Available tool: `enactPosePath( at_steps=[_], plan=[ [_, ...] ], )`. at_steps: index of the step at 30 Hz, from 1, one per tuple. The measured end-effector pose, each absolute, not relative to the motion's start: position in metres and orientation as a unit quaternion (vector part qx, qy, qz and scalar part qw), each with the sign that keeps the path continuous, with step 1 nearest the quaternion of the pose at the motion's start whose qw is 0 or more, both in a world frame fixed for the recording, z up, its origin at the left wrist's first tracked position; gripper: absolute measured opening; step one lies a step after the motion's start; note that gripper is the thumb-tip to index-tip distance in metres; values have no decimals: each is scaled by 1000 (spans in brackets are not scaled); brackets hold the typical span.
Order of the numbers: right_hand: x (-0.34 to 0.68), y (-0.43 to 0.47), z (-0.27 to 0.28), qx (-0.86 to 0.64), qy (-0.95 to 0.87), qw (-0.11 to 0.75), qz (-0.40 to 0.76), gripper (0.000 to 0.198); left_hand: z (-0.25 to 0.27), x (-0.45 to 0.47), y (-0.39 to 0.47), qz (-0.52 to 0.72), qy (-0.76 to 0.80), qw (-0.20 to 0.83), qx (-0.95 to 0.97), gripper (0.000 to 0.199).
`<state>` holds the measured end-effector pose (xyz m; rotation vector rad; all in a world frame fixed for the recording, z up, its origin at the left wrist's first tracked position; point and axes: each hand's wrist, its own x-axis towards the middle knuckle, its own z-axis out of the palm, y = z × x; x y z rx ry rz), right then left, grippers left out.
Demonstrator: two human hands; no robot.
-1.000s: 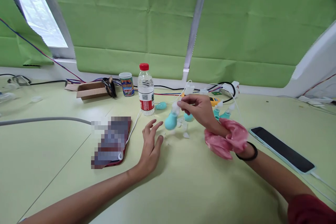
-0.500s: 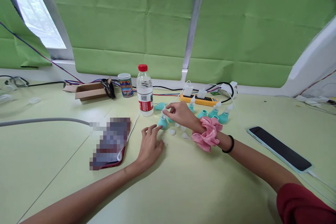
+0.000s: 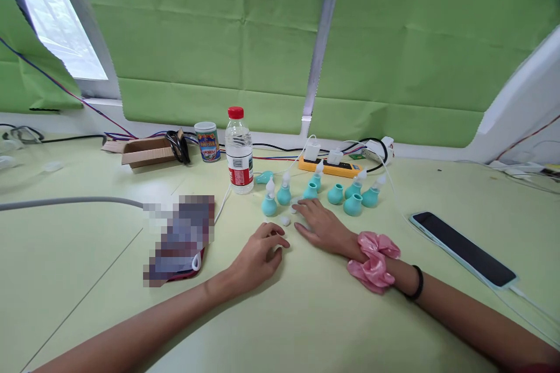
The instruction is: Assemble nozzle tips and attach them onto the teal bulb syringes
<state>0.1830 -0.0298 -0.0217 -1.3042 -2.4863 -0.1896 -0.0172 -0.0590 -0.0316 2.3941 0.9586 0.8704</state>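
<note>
My left hand [image 3: 260, 255] rests on the table with its fingers loosely curled and apart, holding nothing. Just beyond it stands a teal squeeze bulb [image 3: 269, 206] with a white nozzle [image 3: 270, 187] on top. Palm down, my right hand [image 3: 322, 225] has its fingers spread; the fingertips reach small white pieces [image 3: 293, 208], partly covered by the hand. A loose white piece [image 3: 286, 221] lies between the hands. Several teal bulbs stand around: one with a nozzle [image 3: 284, 195] behind, and bulbs with bare round openings, such as the teal bulb [image 3: 352, 204] to the right.
A water bottle [image 3: 240, 157] with a red cap and a printed can [image 3: 207, 143] stand behind. Nearby are an open cardboard box [image 3: 146, 153], a yellow power strip [image 3: 345, 170] with cables, a blurred phone [image 3: 186, 239] at left and another phone [image 3: 464, 247] at right.
My right hand has let go of the nozzle on the front left bulb and moved right and down to the white pieces. My left hand has drawn back from that bulb.
</note>
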Motion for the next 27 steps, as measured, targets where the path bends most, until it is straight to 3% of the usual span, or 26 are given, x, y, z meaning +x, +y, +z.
enactPosePath(
  at_steps=[4, 7, 13, 19, 27],
  plan=[
    [185, -40, -32, -443, -873, 198, -37, 34, -31, -17, -58, 356, 407, 139, 830, 23],
    [184, -44, -34, -419, -875, 242, 5, 25, -34, -16, -54, 315, 447, 93, 832, 25],
    [179, -51, -30, -355, -872, 316, 117, 24, -35, -17, -49, 265, 446, 104, 848, 25],
    [178, -48, -20, -377, -858, 303, 176, 34, -33, -17, -48, 284, 436, 141, 842, 26],
    [175, -50, -20, -380, -869, 283, 140, 8, -34, -17, -48, 281, 442, 152, 838, 19]
  ],
)
